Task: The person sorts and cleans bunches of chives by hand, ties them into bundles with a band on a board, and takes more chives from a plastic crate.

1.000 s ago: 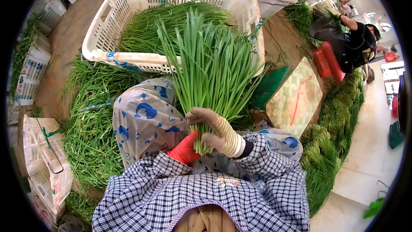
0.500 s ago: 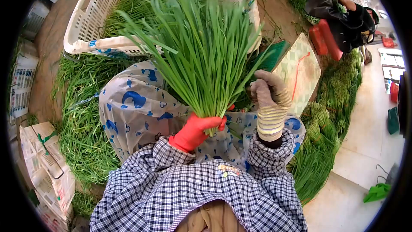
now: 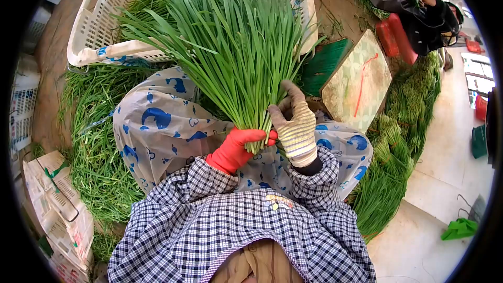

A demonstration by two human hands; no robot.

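My left hand [image 3: 236,148], in a red glove, is closed around the lower stems of a thick bunch of garlic chives [image 3: 241,68]. The long flat leaves fan up and away from me, and the pale cut ends stick out below the fist. My right hand [image 3: 296,126], in a grey-and-yellow striped glove, is at the right side of the stems just above the red glove. Its thumb and forefinger are bent with a gap between them, and the thumb tip meets the outer stems. Its other fingers are partly hidden.
A white plastic crate [image 3: 120,50] holding more greens stands ahead. Loose leaves [image 3: 102,167] heap at my left; tied bundles [image 3: 385,173] line my right. A patterned board [image 3: 359,84] leans beside a green block [image 3: 325,65]. A co-worker [image 3: 419,15] sits at upper right near a red stool [image 3: 395,36].
My right hand has moved left from beside the bunch to its stems. The bunch has tipped slightly left, still in my left hand.
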